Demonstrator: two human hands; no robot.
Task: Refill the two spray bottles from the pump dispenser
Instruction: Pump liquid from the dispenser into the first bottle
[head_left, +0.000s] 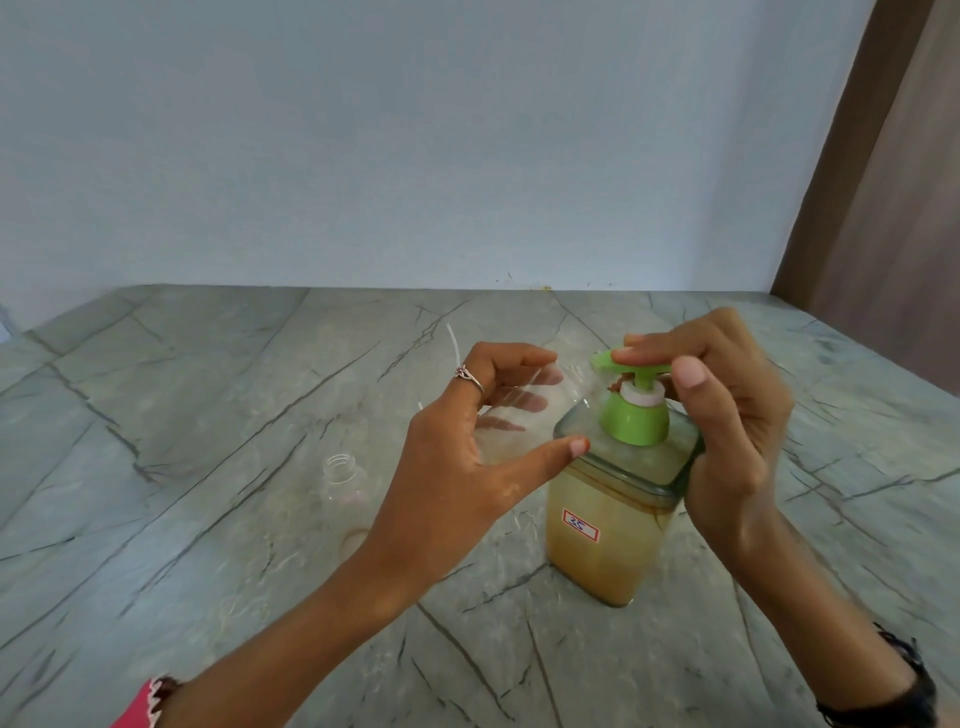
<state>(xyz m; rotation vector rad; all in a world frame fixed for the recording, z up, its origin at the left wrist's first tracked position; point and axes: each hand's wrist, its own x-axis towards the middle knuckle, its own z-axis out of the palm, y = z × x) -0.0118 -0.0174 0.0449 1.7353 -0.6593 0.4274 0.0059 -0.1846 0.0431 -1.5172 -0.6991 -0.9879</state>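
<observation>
A square glass pump dispenser (613, 535) of yellowish liquid stands on the marble counter, with a green pump head (631, 371) on top. My right hand (727, 415) presses fingers on the pump head, its thumb up beside the pump stem. My left hand (467, 457) grips a clear uncapped spray bottle (524, 410), tilted with its mouth toward the nozzle. A second clear spray bottle (345, 493), uncapped, stands upright to the left.
A thin white dip tube (454, 345) lies on the grey veined counter (208, 415) behind my left hand. A pale wall closes the back; a brown curtain (883, 208) hangs at the right.
</observation>
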